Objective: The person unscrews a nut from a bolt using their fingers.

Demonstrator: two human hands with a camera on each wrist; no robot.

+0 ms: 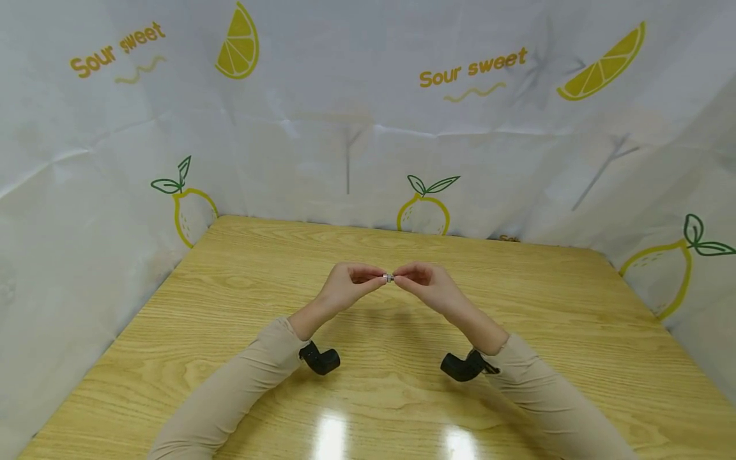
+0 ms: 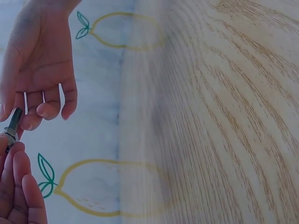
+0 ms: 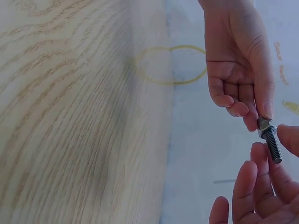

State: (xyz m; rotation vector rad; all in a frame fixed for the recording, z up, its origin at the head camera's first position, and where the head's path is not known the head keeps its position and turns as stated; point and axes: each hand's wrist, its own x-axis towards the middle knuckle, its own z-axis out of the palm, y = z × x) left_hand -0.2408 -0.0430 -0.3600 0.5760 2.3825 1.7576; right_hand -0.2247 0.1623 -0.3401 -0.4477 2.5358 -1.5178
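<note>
A small metal bolt with a hex nut on it is between the two hands, raised above the table. My left hand pinches the head end between thumb and fingertips. The bare threaded end of the bolt points toward my right hand. Thumb and fingertips of the right hand come together around the threads, close beside the nut. In the right wrist view the right thumb is right by the nut, and the other fingers are loosely bent. The fingertips partly hide the bolt head.
Below the hands is a wood-grain table. A white cloth printed with lemons hangs behind it and along the sides. Black wrist mounts stick out from under both beige sleeves.
</note>
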